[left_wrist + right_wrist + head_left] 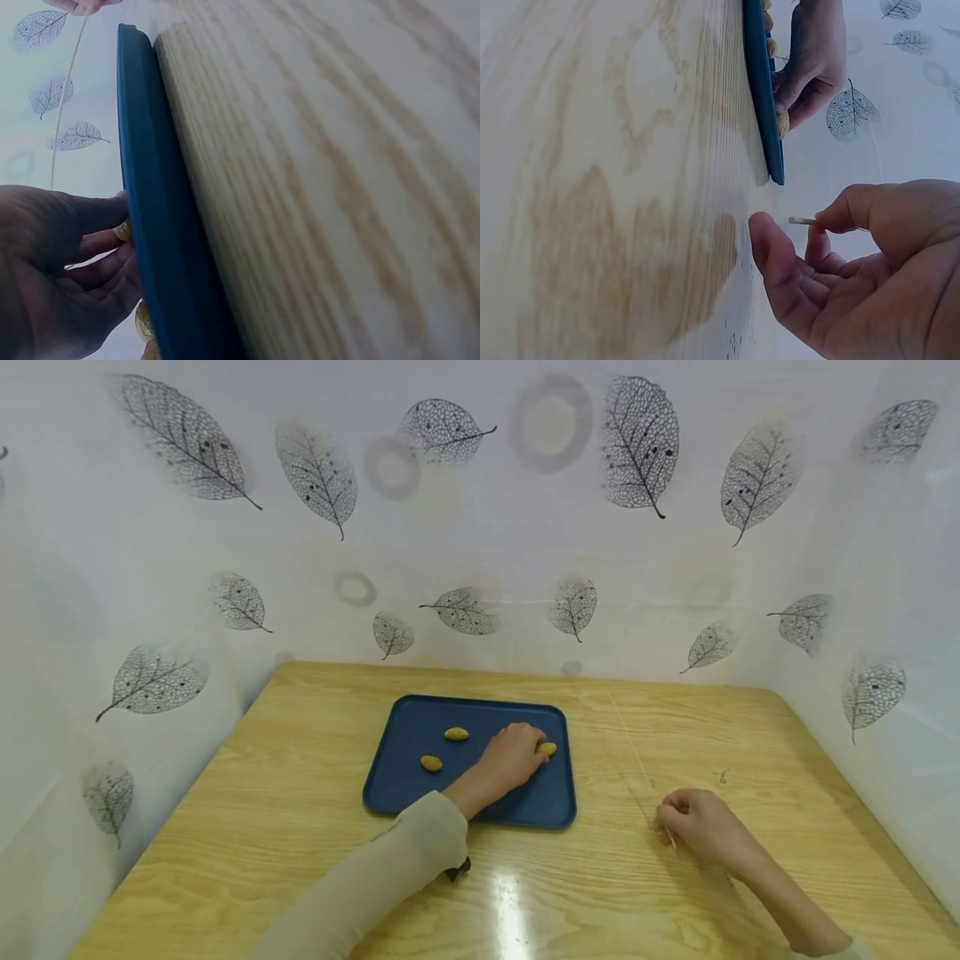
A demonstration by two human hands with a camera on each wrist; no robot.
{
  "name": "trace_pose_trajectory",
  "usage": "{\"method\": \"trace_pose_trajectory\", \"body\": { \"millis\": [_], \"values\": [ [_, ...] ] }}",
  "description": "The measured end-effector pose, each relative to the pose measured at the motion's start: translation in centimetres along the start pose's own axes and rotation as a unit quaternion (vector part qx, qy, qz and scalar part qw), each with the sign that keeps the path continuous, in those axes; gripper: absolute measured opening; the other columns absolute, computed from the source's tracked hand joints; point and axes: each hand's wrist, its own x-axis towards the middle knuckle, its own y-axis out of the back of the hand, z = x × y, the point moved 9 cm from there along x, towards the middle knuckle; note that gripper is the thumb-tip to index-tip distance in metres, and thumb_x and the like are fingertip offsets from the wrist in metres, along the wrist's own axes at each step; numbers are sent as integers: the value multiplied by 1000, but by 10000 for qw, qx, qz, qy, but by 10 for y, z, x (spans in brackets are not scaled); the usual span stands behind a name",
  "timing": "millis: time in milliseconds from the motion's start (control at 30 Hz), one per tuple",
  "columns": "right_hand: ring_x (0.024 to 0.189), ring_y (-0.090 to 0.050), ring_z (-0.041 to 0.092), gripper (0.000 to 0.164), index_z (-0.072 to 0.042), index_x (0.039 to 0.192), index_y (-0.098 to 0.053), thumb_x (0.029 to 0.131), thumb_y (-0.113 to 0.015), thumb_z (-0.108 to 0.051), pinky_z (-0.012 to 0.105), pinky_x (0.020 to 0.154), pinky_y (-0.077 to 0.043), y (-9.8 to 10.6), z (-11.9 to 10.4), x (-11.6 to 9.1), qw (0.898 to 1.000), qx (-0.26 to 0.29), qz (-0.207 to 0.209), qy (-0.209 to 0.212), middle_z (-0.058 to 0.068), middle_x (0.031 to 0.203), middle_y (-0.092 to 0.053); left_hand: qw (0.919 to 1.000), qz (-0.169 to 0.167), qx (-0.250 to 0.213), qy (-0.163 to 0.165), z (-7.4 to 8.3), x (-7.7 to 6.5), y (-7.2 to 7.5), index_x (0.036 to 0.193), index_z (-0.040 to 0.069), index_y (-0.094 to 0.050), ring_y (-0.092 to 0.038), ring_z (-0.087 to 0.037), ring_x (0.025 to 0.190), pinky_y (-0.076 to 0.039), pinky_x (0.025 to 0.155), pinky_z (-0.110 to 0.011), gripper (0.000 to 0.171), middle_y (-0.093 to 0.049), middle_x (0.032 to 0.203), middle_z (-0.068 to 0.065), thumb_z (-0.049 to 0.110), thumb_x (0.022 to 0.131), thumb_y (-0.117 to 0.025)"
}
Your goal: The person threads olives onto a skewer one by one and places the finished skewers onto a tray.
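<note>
My left hand (510,758) reaches over the right part of the blue tray (480,703). Its thumb and fingertips pinch a small brown oval nut-like piece (548,749), low against the tray, also visible in the right wrist view (783,126). Two similar pieces (457,734) (431,763) lie left of that hand. To the right of the tray, my right hand (701,827) holds a thin pale skewer (633,747) near its lower end, between thumb and fingers. In the right wrist view the skewer's blunt end (801,220) sticks out past the thumb, with the index finger held apart from it.
The tray lies flat on a light wooden table (300,727). White sheeting (480,543) with a grey leaf print stands around the back and both sides of the table. A dark object (457,869), perhaps part of a wrist strap, shows under the left sleeve (390,868).
</note>
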Motion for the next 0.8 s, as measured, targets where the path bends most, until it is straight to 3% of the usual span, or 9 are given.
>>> {"method": "trace_pose_trajectory", "body": {
  "millis": [133,267,400,600,800],
  "values": [
    [69,-61,21,23,9,102,-56,109,-44,-10,29,58,-54,-5,1,0,9982,514,-284,121,12,85,-66,10000,4,40,3,0,2,-2,118,10,-78,-68,-19,99,-57,83,-34,24,-73,110,-3,21,97,-75],
    [69,-64,25,25,10,108,-45,113,-37,-13,34,57,-58,-5,-6,0,9941,918,-283,501,16,90,-67,9999,52,-111,-10,0,-1,2,120,10,-77,-68,-20,104,-58,87,-34,25,-74,114,-3,20,98,-74],
    [64,-57,20,31,15,118,-39,115,-36,-15,32,52,-51,-1,-16,-2,9860,1309,-147,1021,20,89,-64,9980,133,-616,-25,-3,-7,12,121,9,-76,-68,-18,103,-57,86,-31,25,-74,113,-4,17,97,-74],
    [69,-54,10,34,17,121,-39,114,-41,-16,25,56,-49,0,-21,-1,9727,1921,-313,1265,20,90,-61,9886,273,-1480,-30,-21,-24,27,124,8,-74,-67,-18,98,-57,80,-29,28,-72,113,-6,13,97,-74],
    [65,-53,5,45,21,136,-38,113,-45,-17,38,51,-35,0,-20,2,9691,2090,-415,1242,17,88,-65,9765,389,-2117,112,-42,-44,41,127,7,-72,-69,-22,101,-59,79,-31,30,-70,118,-8,13,97,-74]
  ]
}}
